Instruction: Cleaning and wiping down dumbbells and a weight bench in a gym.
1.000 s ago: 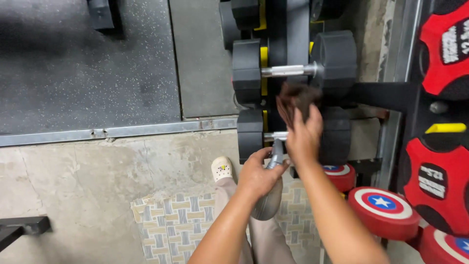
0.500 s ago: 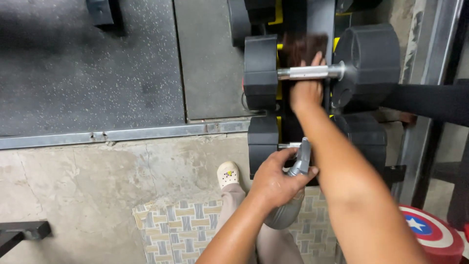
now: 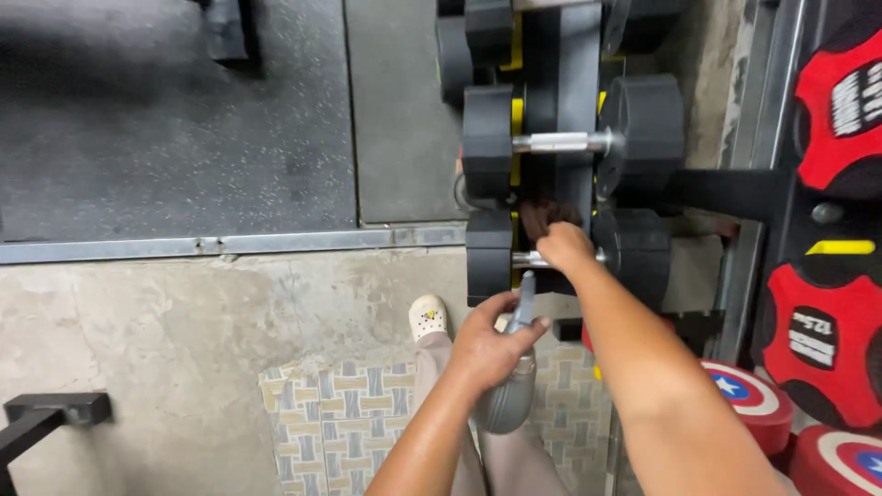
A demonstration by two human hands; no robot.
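Right now the person's right hand (image 3: 562,246) is curled tight around a dark brown cloth (image 3: 548,215) and presses it on the shiny metal bar of the lower dumbbell (image 3: 634,253). That dumbbell lies across the black rack (image 3: 574,92), with its two black ends on either side of the hand. Part of the cloth sticks up above the knuckles, against the rack's middle post.

The left hand (image 3: 487,340) is wrapped around the neck of a grey spray bottle (image 3: 511,386). Its fingers are closed on the bottle, and one finger sits up by the trigger. The bottle hangs down from the hand, and its nozzle points up, just below the lower dumbbell's bar and close to the right wrist.

Higher on the rack sits the upper dumbbell (image 3: 491,140), also black with a shiny bar. No hand touches it.

Down on the floor, a cream shoe (image 3: 427,318) peeks out by the woven mat (image 3: 340,422), which lies on the grey concrete. A metal strip (image 3: 230,245) runs across between the concrete and the dark speckled rubber floor (image 3: 165,119). Over at the right edge, red weight plates (image 3: 822,349) stand near the rack.
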